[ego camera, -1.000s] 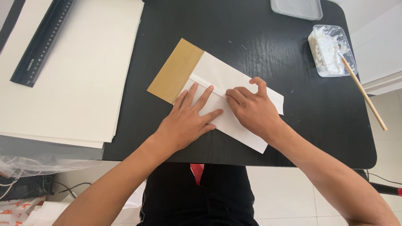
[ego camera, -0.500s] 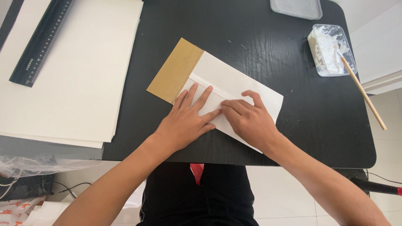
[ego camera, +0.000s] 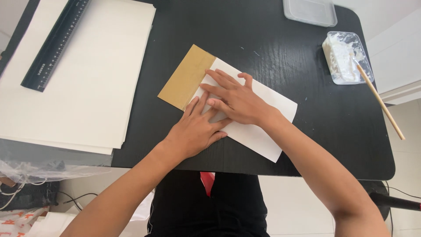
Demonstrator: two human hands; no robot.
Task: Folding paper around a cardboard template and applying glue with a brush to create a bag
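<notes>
At the far left a black ruler [ego camera: 55, 44] lies slantwise on a stack of large cream sheets [ego camera: 87, 96], its upper end cut off by the top of the frame. The stack covers the left end of the black table [ego camera: 263, 39] and runs out of view at the top and left. Below its near edge lies crumpled clear plastic [ego camera: 39, 169], hard to make out, with cables on the floor beneath it.

Near the middle of the table lies a brown cardboard piece [ego camera: 186, 77], tilted, with a white sheet of paper [ego camera: 263, 140] laid over its right part, so how far the cardboard runs underneath is hidden. The left hand [ego camera: 195, 131] rests flat at the paper's near left edge, fingers spread and straight, gripping nothing. The right hand [ego camera: 234, 101] lies flat across the paper just above it, fingers extended toward the cardboard, palm down, holding nothing; the two hands touch or overlap at the fingertips, and they hide the paper's middle.

Toward the upper right stands a clear plastic lid or tray [ego camera: 310, 11], cut off by the top edge. Right of it a clear container [ego camera: 346, 57] holds a white paste, and a thin wooden stick [ego camera: 379, 101] rests in it and sticks out past the table's right edge
</notes>
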